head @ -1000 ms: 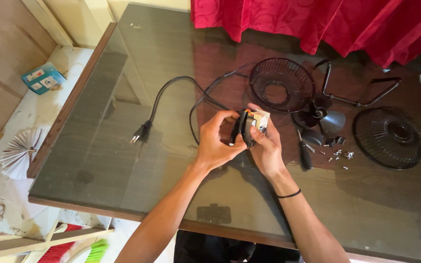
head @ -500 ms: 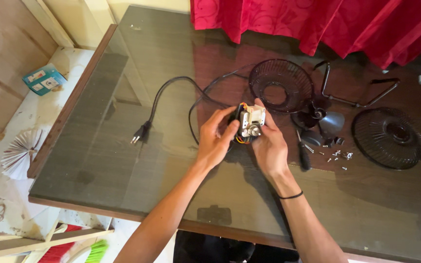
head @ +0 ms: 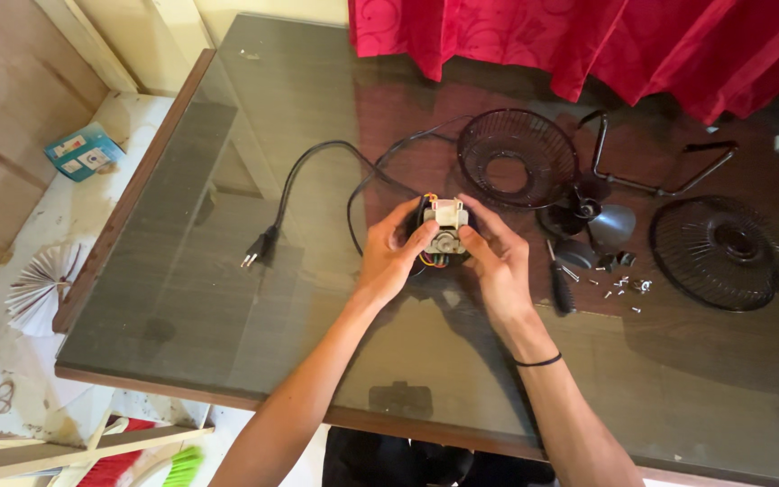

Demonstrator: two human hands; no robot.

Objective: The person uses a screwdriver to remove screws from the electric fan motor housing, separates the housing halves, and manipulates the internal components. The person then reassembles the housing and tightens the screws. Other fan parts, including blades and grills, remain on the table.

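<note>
Taking the small fan motor as the landmark: far to its left, off the table on a pale ledge, lie one teal box and one pleated white paper fan. Nearer on the left, one black two-pin plug rests on the smoky glass table top, its single rubbery cord looping up and back to the motor.

The left hand closes round the motor's left side, thumb on its front; the right hand grips the right side, fingers curled over the top. The motor is held just above the glass between both hands: a blocky pale metal frame with a round grey centre and coloured wires, orange and perhaps yellow, bunched under it.

Up and right of the motor sits one black wire grille, dished, with a round hole in the middle. Just right lies one black-handled screwdriver, then a scatter of small screws, too tiny to count. A bent black metal stand and a second, flatter grille lie farthest right. Red curtain cloth hangs beyond.
</note>
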